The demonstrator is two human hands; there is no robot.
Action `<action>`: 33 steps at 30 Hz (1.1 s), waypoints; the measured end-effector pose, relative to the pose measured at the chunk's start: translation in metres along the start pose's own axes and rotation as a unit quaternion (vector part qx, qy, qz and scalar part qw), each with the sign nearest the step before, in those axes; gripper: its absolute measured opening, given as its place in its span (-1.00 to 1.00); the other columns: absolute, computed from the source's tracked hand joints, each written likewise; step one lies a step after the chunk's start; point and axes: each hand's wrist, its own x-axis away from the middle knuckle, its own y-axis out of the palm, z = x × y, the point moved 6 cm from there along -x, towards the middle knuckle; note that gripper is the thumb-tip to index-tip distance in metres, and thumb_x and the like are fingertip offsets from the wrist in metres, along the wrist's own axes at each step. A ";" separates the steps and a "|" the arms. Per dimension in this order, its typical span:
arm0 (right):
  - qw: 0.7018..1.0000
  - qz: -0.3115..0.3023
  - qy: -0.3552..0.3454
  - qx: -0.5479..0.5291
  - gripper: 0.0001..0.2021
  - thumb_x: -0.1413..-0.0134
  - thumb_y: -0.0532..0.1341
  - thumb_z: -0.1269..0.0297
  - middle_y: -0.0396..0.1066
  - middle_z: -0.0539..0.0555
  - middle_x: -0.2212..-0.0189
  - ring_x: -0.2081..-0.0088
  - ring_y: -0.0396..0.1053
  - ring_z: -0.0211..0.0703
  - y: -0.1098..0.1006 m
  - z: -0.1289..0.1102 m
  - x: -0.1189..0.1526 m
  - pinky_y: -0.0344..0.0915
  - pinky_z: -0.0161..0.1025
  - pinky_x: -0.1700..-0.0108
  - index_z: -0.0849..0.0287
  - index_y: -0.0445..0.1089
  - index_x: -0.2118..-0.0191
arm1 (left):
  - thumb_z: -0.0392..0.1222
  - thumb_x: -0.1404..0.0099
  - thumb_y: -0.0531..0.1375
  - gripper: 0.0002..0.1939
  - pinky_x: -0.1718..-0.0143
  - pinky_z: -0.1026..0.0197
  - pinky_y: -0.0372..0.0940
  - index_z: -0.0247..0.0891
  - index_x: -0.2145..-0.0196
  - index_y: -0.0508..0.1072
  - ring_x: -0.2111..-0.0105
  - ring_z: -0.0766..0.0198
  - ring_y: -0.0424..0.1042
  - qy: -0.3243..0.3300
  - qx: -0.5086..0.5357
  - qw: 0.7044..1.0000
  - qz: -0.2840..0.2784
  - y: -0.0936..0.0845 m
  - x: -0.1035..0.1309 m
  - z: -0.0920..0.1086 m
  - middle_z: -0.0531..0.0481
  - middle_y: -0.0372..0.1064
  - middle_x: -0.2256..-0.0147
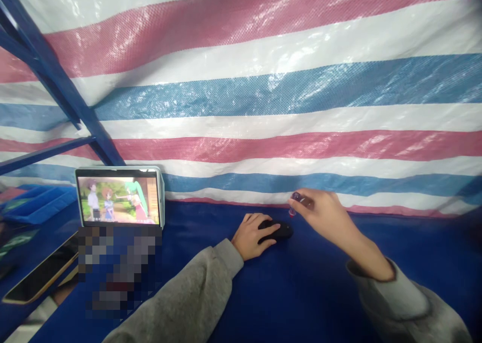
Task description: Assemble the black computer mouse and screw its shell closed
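Left hand (pixel 253 236): centre; fingers curled round black mouse (pixel 280 231);
Right hand (pixel 320 206): centre-right; fingers pinching small purplish object (pixel 295 198);
Mouse: apparently being steadied; next move likely needs stillness

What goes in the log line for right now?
left hand: on black mouse | right hand: holding small purple item | tablet: lit, propped up | phone: screen dark

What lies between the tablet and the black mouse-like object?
In the head view, going right from the tablet, a stretch of blue tabletop comes first, then the left hand, which rests on the black mouse-like object.
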 end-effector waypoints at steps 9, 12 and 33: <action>1.000 -0.014 -0.005 0.008 -0.79 -0.10 0.11 0.15 0.47 0.03 0.54 0.46 0.41 -0.14 0.010 0.006 -0.002 0.19 -0.26 0.36 0.13 0.38 0.44 | 0.00 -0.36 0.13 -0.61 0.00 0.01 0.16 -0.10 -0.10 0.37 -0.02 0.06 0.28 0.003 -0.007 1.000 0.002 0.001 0.001 0.000 -0.14 0.29 -0.03; 0.999 -0.006 -0.024 0.036 -0.79 -0.08 0.11 0.16 0.44 0.04 0.53 0.47 0.37 -0.15 0.010 0.004 -0.003 0.16 -0.27 0.39 0.13 0.34 0.48 | 0.01 -0.36 0.13 -0.60 0.00 0.01 0.16 -0.08 -0.10 0.36 -0.03 0.07 0.27 0.005 -0.016 1.000 -0.001 0.003 0.001 -0.001 -0.14 0.29 -0.04; 0.992 -0.036 -0.051 0.110 -0.82 -0.12 0.02 0.33 0.49 0.07 0.37 0.43 0.39 -0.17 0.020 0.001 0.002 0.15 -0.27 0.38 0.12 0.36 0.25 | 0.03 -0.36 0.11 -0.59 -0.01 -0.01 0.19 -0.07 -0.12 0.35 -0.05 0.05 0.27 0.011 -0.039 0.999 -0.003 0.003 0.001 -0.001 -0.11 0.30 -0.11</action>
